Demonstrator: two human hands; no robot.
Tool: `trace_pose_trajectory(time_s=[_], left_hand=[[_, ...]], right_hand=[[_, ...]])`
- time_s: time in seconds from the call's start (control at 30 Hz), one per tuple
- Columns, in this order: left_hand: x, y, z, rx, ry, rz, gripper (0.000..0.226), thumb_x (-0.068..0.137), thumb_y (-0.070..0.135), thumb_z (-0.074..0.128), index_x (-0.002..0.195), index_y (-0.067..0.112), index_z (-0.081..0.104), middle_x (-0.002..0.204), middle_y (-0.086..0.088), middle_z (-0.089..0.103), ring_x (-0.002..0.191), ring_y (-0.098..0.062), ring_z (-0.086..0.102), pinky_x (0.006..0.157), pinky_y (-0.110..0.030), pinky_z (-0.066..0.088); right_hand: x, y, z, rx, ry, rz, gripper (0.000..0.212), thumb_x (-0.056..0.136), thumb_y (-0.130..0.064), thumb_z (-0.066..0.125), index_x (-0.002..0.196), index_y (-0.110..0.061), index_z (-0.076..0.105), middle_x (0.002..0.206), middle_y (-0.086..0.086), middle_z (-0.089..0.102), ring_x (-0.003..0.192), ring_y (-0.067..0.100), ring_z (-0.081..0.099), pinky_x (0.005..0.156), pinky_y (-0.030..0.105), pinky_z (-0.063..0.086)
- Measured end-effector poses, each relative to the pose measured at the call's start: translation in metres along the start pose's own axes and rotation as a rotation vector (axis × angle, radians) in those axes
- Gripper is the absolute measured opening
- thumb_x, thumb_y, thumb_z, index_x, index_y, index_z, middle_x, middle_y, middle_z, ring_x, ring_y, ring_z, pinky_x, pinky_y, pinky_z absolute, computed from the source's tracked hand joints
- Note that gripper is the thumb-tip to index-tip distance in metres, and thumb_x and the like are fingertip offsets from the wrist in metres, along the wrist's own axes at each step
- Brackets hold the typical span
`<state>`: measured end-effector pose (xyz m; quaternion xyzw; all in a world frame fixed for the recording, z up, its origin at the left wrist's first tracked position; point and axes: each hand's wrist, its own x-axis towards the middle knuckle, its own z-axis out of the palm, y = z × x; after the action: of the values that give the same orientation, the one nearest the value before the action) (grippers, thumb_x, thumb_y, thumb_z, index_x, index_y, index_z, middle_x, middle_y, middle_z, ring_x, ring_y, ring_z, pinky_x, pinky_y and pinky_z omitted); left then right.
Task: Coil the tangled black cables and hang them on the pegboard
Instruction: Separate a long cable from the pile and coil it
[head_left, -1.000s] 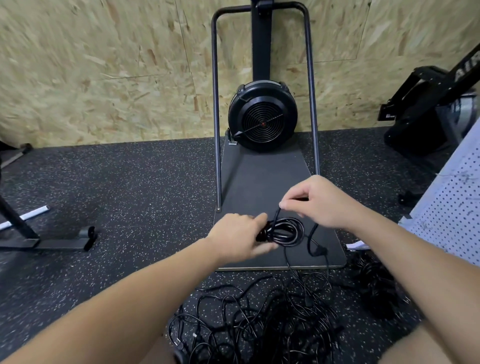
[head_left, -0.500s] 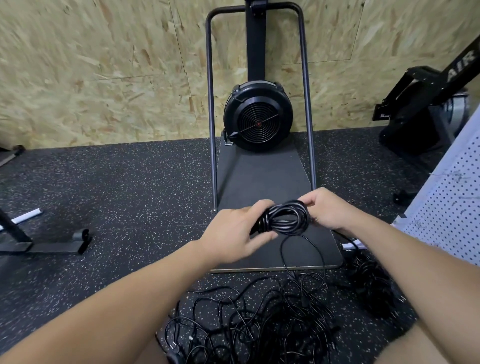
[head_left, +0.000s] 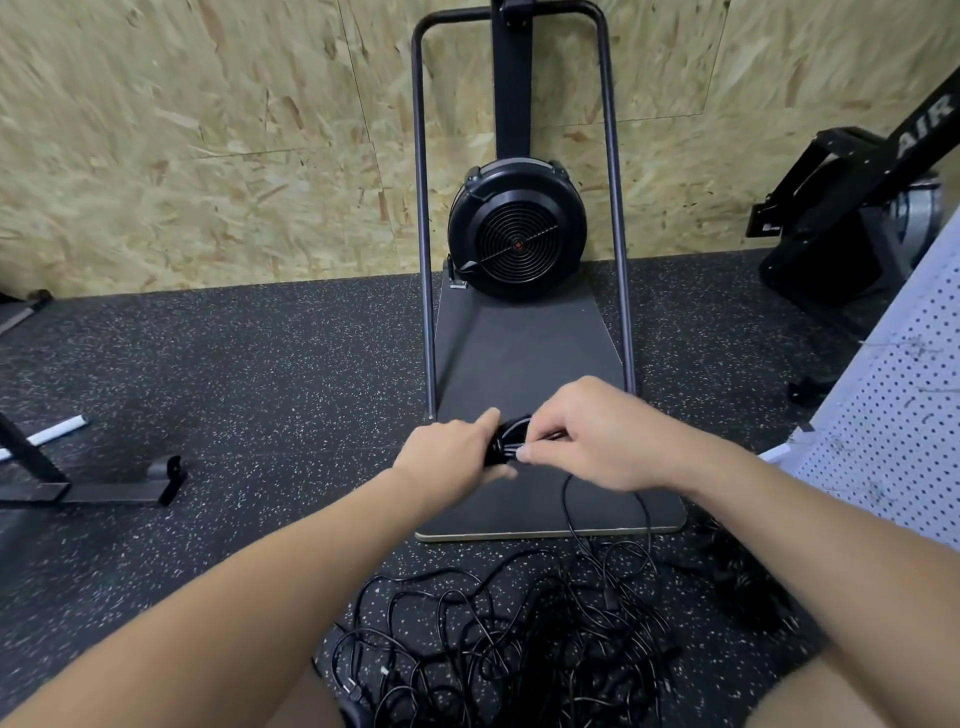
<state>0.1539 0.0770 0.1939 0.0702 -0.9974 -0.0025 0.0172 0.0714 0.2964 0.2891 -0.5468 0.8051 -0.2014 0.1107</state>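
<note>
Both hands meet over a small coil of black cable (head_left: 506, 441) above the grey platform. My left hand (head_left: 449, 457) grips the coil from the left, fingers curled round it. My right hand (head_left: 587, 434) covers its right side and pinches the cable. Most of the coil is hidden between the hands. A loose strand (head_left: 571, 499) hangs from it down to a tangled heap of black cables (head_left: 498, 639) on the floor in front of me. The white pegboard (head_left: 893, 410) leans at the right edge.
A fan-wheel exercise machine (head_left: 517, 228) with a grey platform (head_left: 524, 343) and tube frame stands straight ahead against an OSB wall. Another black machine (head_left: 852, 218) is at the right, a metal stand foot (head_left: 83, 483) at the left. A dark bundle (head_left: 737, 582) lies near the pegboard.
The coil's loop was open and visible between the hands half a second ago; now my right hand has moved left over it and the hands have closed together.
</note>
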Motion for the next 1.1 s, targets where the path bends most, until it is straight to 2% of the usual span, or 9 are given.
trace_pose_trajectory(time_s=[0.1, 0.17, 0.33, 0.47, 0.6, 0.67, 0.73, 0.93, 1.1], left_hand=[[-0.006, 0.007, 0.004, 0.044, 0.009, 0.106, 0.074, 0.088, 0.095, 0.046, 0.120, 0.027, 0.043, 0.099, -0.005, 0.075, 0.089, -0.039, 0.074, 0.068, -0.043, 0.051], [-0.010, 0.009, 0.001, 0.034, 0.034, 0.173, 0.074, 0.090, 0.095, 0.041, 0.121, 0.028, 0.044, 0.094, -0.002, 0.072, 0.086, -0.039, 0.072, 0.070, -0.044, 0.056], [-0.021, 0.022, -0.007, -0.046, 0.128, 0.428, 0.060, 0.100, 0.085, 0.042, 0.123, 0.030, 0.040, 0.092, 0.002, 0.067, 0.082, -0.033, 0.069, 0.066, -0.041, 0.048], [-0.021, 0.021, -0.021, -0.069, 0.256, 0.499, 0.060, 0.100, 0.082, 0.050, 0.106, 0.023, 0.042, 0.083, 0.004, 0.062, 0.071, -0.031, 0.063, 0.058, -0.039, 0.039], [-0.020, 0.018, -0.035, -0.301, 0.325, 0.422, 0.067, 0.098, 0.079, 0.060, 0.137, 0.025, 0.056, 0.102, 0.008, 0.075, 0.086, -0.024, 0.072, 0.072, -0.042, 0.057], [-0.022, 0.024, -0.039, -0.484, 0.302, 0.304, 0.071, 0.096, 0.077, 0.064, 0.153, 0.038, 0.046, 0.113, 0.011, 0.077, 0.095, -0.020, 0.073, 0.084, -0.041, 0.058], [-0.022, 0.029, -0.041, -0.593, 0.300, 0.143, 0.078, 0.096, 0.075, 0.065, 0.161, 0.050, 0.033, 0.101, 0.013, 0.076, 0.087, -0.020, 0.071, 0.085, -0.041, 0.058], [-0.009, 0.029, -0.032, -0.343, 0.401, -0.166, 0.061, 0.101, 0.067, 0.061, 0.151, 0.044, 0.035, 0.119, 0.009, 0.074, 0.103, -0.028, 0.074, 0.077, -0.038, 0.052], [-0.021, 0.038, -0.026, -0.493, 0.204, -0.077, 0.078, 0.104, 0.050, 0.064, 0.162, 0.031, 0.016, 0.153, -0.003, 0.056, 0.121, -0.033, 0.067, 0.094, -0.047, 0.056]], right_hand=[[0.001, 0.011, -0.012, 0.159, 0.085, 0.016, 0.030, 0.102, -0.036, 0.076, 0.073, -0.027, 0.078, 0.065, -0.007, 0.067, 0.058, 0.007, 0.051, 0.057, 0.025, 0.039], [0.005, 0.024, -0.013, 0.252, 0.146, 0.056, 0.028, 0.101, -0.038, 0.078, 0.075, -0.026, 0.081, 0.064, 0.001, 0.066, 0.058, 0.005, 0.046, 0.060, 0.031, 0.041], [0.009, 0.052, -0.011, 0.452, 0.180, 0.206, 0.027, 0.098, -0.044, 0.081, 0.081, -0.023, 0.085, 0.057, 0.004, 0.042, 0.057, 0.018, 0.032, 0.058, 0.034, 0.025], [0.007, 0.068, -0.006, 0.547, 0.161, 0.288, 0.033, 0.093, -0.053, 0.084, 0.084, -0.022, 0.087, 0.064, 0.007, 0.047, 0.065, 0.026, 0.035, 0.065, 0.039, 0.029], [0.007, 0.076, -0.005, 0.667, 0.180, 0.364, 0.040, 0.097, -0.046, 0.081, 0.080, -0.010, 0.082, 0.066, 0.008, 0.062, 0.062, 0.021, 0.049, 0.058, 0.029, 0.039], [0.010, 0.079, 0.002, 0.776, 0.178, 0.366, 0.028, 0.104, -0.019, 0.075, 0.082, -0.002, 0.077, 0.072, 0.011, 0.065, 0.062, 0.016, 0.051, 0.060, 0.029, 0.039], [0.012, 0.080, 0.011, 0.874, 0.147, 0.364, 0.020, 0.104, 0.004, 0.061, 0.086, 0.002, 0.068, 0.073, 0.012, 0.060, 0.059, 0.013, 0.040, 0.060, 0.033, 0.029], [0.018, 0.039, 0.031, 1.038, 0.035, 0.262, 0.009, 0.111, -0.004, 0.056, 0.107, -0.005, 0.065, 0.073, -0.009, 0.043, 0.063, 0.007, 0.030, 0.061, 0.027, 0.024], [0.019, 0.031, 0.028, 0.825, 0.244, 0.399, 0.037, 0.112, -0.038, 0.061, 0.091, -0.008, 0.062, 0.062, -0.004, 0.048, 0.057, 0.012, 0.039, 0.062, 0.031, 0.035]])
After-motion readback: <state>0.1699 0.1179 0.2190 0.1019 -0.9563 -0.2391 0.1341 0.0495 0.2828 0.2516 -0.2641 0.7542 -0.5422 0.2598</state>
